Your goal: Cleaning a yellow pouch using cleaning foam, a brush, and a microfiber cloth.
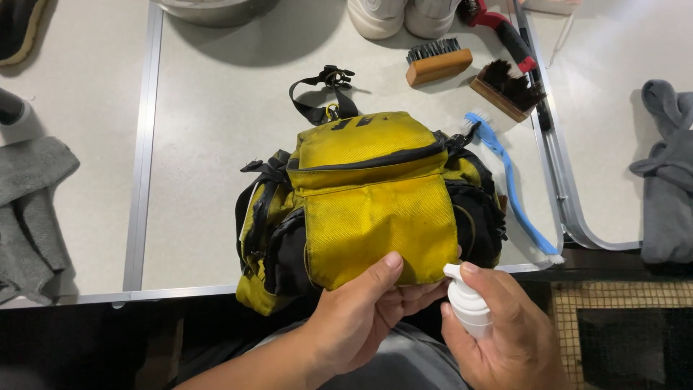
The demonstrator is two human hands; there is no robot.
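Observation:
A yellow and black pouch bag (368,195) lies on the white table (209,144) at its front edge, its yellow front flap hanging toward me. My left hand (361,318) pinches the flap's lower edge, thumb on top. My right hand (505,332) grips a small white pump bottle (465,300), index finger on the pump head, the nozzle right at the flap's lower right corner.
A blue long-handled brush (516,191) lies right of the bag. Two wooden brushes (438,63) (509,90), a red-handled brush (502,29) and white shoes (401,14) sit at the back. Grey cloths (32,209) (668,173) lie on either side. A metal bowl (216,9) is at the top.

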